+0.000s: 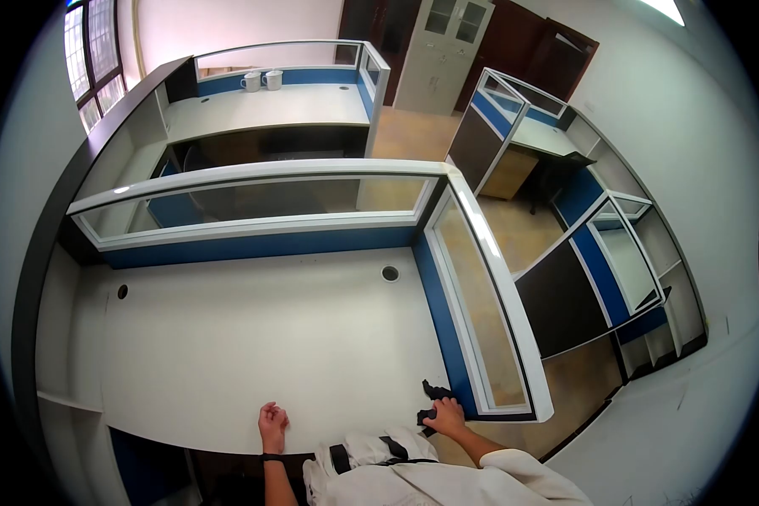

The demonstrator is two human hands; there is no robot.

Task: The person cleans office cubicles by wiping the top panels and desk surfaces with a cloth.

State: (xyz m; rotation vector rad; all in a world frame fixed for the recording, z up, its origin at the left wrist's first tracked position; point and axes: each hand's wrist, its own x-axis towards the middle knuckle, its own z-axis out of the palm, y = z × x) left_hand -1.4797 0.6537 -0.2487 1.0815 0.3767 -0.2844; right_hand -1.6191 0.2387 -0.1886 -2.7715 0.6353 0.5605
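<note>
Near the front edge of the white desk point(253, 337), my left hand point(272, 422) rests with loosely curled fingers, partly apart, and nothing visible in them. A dark band circles that wrist. At the desk's right front corner, my right hand point(447, 416) grips a limp black item point(435, 390), perhaps cloth or a strap. Part of it lies on the desktop beside the blue partition, and part sticks out under my fingers. Its exact kind is too small to make out, and my fingers hide its middle.
A glass-topped partition point(261, 211) borders the desk at the back and right. The desktop has two round cable holes point(390, 273). Two white mugs point(271, 80) stand on the desk behind. More cubicles point(565, 295) are to the right, and a tall cabinet point(443, 55) stands at the back.
</note>
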